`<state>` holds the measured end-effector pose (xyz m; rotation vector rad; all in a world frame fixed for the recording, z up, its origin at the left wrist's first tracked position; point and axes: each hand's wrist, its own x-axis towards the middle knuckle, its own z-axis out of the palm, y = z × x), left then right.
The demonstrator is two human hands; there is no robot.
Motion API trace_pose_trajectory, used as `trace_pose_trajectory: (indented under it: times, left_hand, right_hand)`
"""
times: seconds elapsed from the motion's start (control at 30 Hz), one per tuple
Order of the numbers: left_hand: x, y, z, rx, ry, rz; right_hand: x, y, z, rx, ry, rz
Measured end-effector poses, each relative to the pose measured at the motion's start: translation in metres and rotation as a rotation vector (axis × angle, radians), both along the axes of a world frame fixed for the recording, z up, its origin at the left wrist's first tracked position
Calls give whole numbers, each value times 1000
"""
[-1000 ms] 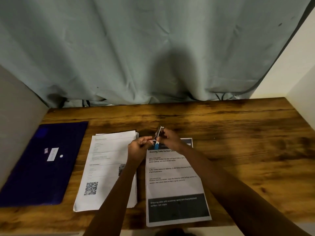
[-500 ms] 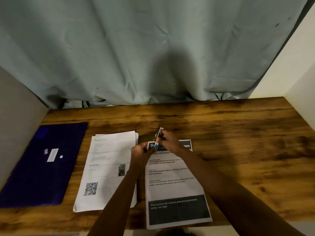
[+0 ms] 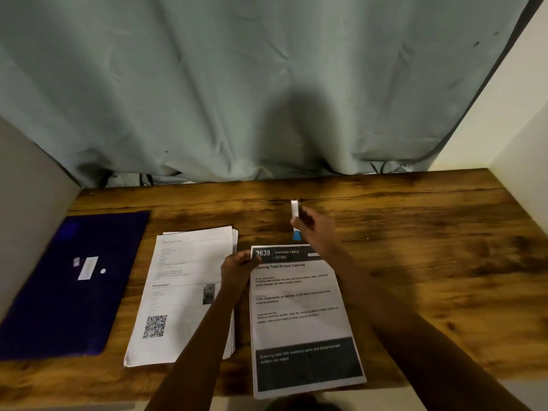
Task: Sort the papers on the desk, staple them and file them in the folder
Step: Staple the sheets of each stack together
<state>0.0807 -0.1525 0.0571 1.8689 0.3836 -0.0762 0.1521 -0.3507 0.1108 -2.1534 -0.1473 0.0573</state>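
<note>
- Far to the left, a dark blue folder (image 3: 68,286) lay closed and flat on the wooden desk (image 3: 430,262), close to a grey side panel (image 3: 26,218). A few small white labels (image 3: 87,267) sat on its cover.
- Just right of the folder, with a strip of bare wood between them, a stack of papers (image 3: 184,295) lay face up. Its top page showed faint text, a small photo and a QR code near the lower left corner.
- Next, the left hand (image 3: 237,268) reached in over the stack's right edge. Its fingers were curled at the top left corner of the printed sheet (image 3: 299,315). From this angle it could not be told whether they pinched the paper or only rested on it.
- The printed sheet lay just beside the stack, not touching it. It was headed "3638 DRESSING TABLE" and had a dark band across its lower part.
- Just past that sheet's top edge, the right hand (image 3: 315,232) gripped a small stapler (image 3: 294,212), with fingers and thumb wrapped round its middle. The stapler's white end pointed up and away, and its blue end pointed down toward the paper.
- Behind everything, a grey-green curtain (image 3: 237,84) hung along the desk's far edge, and a pale wall (image 3: 510,114) closed off the right side.
</note>
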Motion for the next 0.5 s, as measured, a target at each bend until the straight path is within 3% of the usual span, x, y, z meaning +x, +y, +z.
trace_pose_trajectory:
  times: [0.1,0.23,0.5]
  left_hand:
    - [1,-2,-2,6,18,19]
    - [5,-7,-2,49,41,35]
    - [10,-12,-7,63,98,73]
  right_hand:
    - [3,-32,-11,-379,122,-154]
    - [-6,-65,-30,-672,301,-329]
    - [-26,-94,-61,-686,307,-425]
